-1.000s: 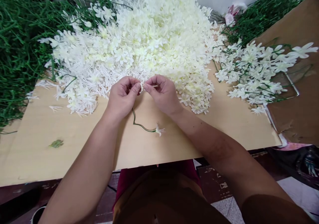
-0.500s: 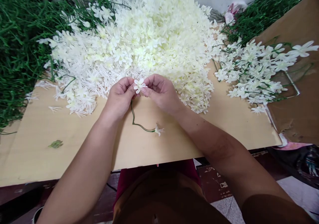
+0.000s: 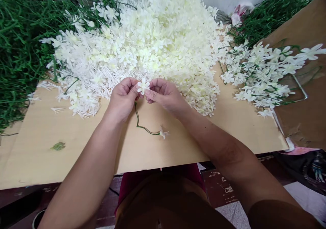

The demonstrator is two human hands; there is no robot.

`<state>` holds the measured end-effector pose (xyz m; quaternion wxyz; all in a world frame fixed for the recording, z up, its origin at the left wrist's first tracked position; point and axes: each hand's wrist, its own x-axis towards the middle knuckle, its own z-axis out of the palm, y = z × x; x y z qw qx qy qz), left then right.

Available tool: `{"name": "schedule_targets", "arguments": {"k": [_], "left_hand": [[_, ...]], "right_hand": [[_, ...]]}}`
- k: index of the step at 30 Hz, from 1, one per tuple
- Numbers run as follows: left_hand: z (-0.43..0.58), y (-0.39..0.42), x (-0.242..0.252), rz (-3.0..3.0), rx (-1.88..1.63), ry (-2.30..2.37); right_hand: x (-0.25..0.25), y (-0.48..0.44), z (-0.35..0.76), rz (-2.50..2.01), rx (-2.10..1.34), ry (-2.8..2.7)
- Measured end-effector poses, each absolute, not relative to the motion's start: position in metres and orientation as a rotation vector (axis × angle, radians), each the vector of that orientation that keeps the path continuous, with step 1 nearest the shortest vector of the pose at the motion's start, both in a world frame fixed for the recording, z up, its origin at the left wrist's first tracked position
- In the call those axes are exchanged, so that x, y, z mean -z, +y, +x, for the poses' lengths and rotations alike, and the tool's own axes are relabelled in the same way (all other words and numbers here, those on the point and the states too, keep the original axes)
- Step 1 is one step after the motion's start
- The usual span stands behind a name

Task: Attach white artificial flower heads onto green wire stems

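Observation:
My left hand (image 3: 124, 98) and my right hand (image 3: 164, 95) meet over the wooden board (image 3: 152, 147), both pinched around one small white artificial flower (image 3: 143, 85). From under my left fingers a thin green stem (image 3: 142, 125) curves down onto the board. It ends in another small white flower (image 3: 163, 133). Just behind my hands lies a big heap of loose white flowers (image 3: 152, 42).
Piles of green stems (image 3: 17, 45) lie at the left and far right (image 3: 270, 11). Stems with white flowers on them (image 3: 265, 72) rest at the right, partly on brown cardboard (image 3: 305, 96). A small green scrap (image 3: 58, 146) sits on the board's left part.
A second ago my fingers hid the flower between them. Now it shows with petals facing up at my fingertips. My hands have hardly shifted.

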<state>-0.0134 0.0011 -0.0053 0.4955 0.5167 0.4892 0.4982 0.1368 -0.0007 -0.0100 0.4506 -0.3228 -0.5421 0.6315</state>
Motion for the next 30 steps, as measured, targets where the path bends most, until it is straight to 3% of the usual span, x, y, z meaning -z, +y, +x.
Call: {"name": "schedule_targets", "arguments": {"k": [12,20,30], "left_hand": [[-0.014,0.000,0.007,1.317,-1.218,1.153],[-0.019,0.000,0.008,1.464,-1.186,1.308],[-0.023,0.000,0.007,1.622,-1.156,1.347]], "right_hand": [[0.002,-0.004,0.140,-0.788,-1.628,-1.364],[0.010,-0.011,0.129,-0.979,-1.263,-1.445],[0.015,-0.007,0.132,-0.913,-1.223,-1.475]]}}
